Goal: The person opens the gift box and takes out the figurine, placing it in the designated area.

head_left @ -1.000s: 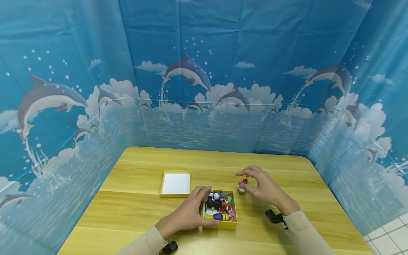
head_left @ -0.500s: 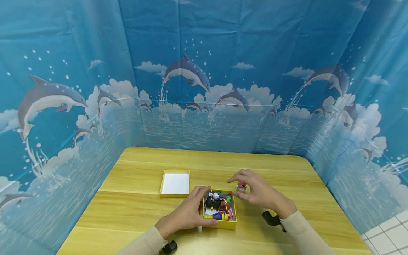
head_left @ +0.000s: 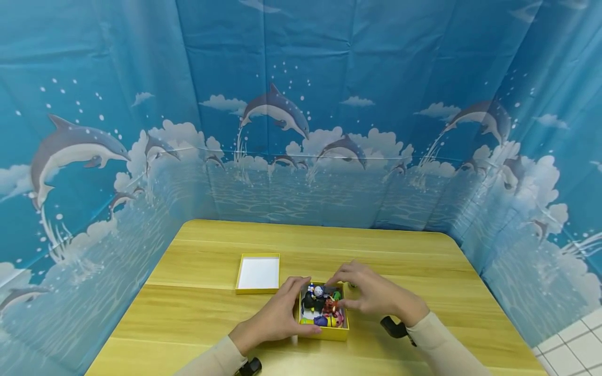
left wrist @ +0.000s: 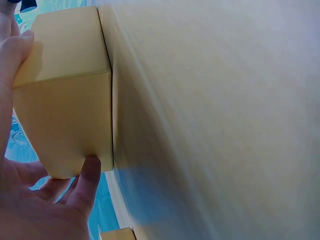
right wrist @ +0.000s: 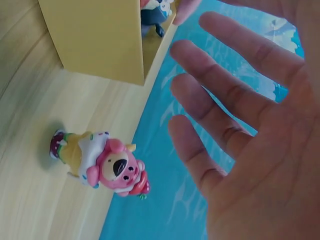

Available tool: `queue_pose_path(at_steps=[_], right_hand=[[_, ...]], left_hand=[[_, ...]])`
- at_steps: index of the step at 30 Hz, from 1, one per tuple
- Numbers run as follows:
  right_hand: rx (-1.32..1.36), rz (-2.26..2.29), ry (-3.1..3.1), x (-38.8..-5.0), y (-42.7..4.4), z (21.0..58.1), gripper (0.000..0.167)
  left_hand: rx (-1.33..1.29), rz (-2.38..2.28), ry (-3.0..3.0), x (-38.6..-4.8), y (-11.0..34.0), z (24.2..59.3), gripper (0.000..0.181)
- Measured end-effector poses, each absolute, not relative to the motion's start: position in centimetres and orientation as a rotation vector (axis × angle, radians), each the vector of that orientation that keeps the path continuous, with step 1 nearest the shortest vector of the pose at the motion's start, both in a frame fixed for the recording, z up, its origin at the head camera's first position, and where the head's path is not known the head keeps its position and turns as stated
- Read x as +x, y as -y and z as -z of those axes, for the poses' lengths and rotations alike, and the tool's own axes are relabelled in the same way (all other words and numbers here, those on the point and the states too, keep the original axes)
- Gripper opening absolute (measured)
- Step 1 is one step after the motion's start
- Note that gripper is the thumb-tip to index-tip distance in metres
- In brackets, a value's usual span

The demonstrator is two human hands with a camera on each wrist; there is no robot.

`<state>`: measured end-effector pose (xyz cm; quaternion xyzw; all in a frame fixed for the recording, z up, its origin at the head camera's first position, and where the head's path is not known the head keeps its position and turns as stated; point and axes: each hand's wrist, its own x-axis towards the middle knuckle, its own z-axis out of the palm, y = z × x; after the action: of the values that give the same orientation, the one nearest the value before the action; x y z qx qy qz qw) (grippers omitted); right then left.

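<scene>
A yellow box [head_left: 323, 334] full of small toy figures stands on the table. My left hand [head_left: 276, 315] grips its left side, the thumb near the front corner. In the left wrist view, the fingertips press the side wall of the box [left wrist: 65, 120]. My right hand [head_left: 378, 293] hovers over the box's right edge, thumb and fingers apart with nothing between them. Inside the box lie a black figure [head_left: 314, 303], a brown figure [head_left: 331, 305] and others. A pink bear figurine [right wrist: 115, 165] stands on the table right of the box, almost hidden behind my right hand in the head view.
A shallow yellow lid [head_left: 257, 274] with a white inside lies behind and left of the box. The wooden table [head_left: 197, 303] is bordered by a blue dolphin-print curtain [head_left: 301, 198]. White floor tiles [head_left: 571, 339] show at the lower right.
My right hand has moved left from around the pink bear figurine to over the box, leaving the figurine standing on the table. My left hand keeps its place on the box.
</scene>
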<state>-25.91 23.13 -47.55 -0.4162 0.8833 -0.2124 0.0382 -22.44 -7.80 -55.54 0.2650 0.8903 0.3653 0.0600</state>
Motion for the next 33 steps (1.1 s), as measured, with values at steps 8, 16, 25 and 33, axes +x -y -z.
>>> queue_pose_path(at_steps=[8, 16, 25, 33], right_hand=[[-1.264, 0.552, -2.635, -26.0, -22.4, 47.6, 0.041], [-1.221, 0.496, -2.592, -26.0, -21.5, 47.4, 0.04], [-1.213, 0.45, -2.597, -26.2, -20.9, 47.6, 0.037], [-1.196, 0.419, -2.602, -26.2, -20.6, 47.7, 0.034]], left_hand=[[0.81, -1.121, -2.691, -22.6, 7.9, 55.8, 0.127], [0.789, -1.124, -2.669, -22.5, 7.9, 55.8, 0.127], [0.781, -1.141, -2.663, -22.5, 7.8, 55.6, 0.125], [0.779, -1.138, -2.664, -22.4, 7.7, 55.6, 0.125]])
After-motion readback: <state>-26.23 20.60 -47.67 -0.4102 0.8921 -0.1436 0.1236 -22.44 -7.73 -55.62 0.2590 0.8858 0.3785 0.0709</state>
